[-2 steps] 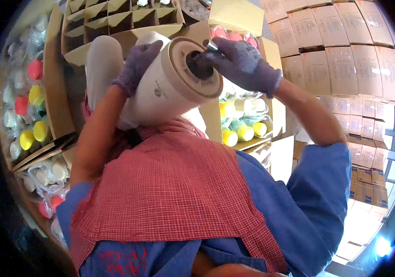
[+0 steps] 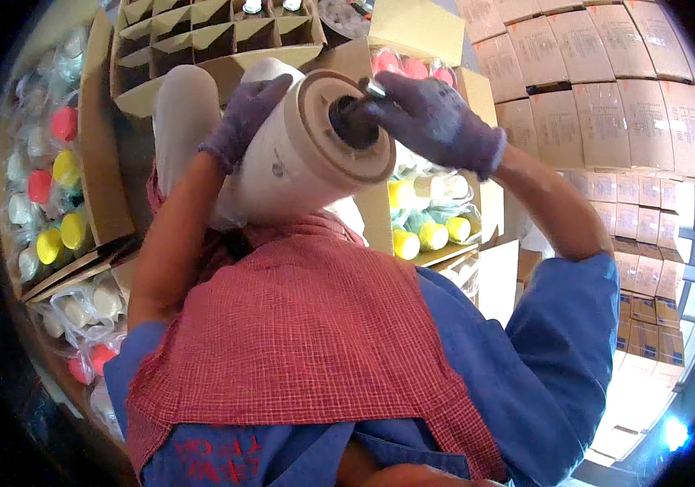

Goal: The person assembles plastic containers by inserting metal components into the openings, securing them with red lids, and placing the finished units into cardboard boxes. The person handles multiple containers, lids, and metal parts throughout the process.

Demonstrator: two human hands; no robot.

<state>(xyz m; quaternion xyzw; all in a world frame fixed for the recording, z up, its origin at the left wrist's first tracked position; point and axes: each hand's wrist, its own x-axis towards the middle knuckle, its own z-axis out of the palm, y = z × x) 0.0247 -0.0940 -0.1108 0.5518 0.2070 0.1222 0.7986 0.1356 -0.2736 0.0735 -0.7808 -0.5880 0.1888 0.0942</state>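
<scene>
Here | left purple-gloved hand (image 2: 248, 120) clasping white cylindrical container (image 2: 287, 166) on pale-trousered legs (image 2: 186, 114) | right hand (image 2: 438, 120) at dark opening (image 2: 351, 128), grip unclear | stacked brown cardboard boxes (image 2: 597, 109) far right

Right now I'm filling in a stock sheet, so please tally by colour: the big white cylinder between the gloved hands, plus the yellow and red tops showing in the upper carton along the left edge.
White cylinder: 1
Yellow tops: 3
Red tops: 2
Total: 6
</scene>
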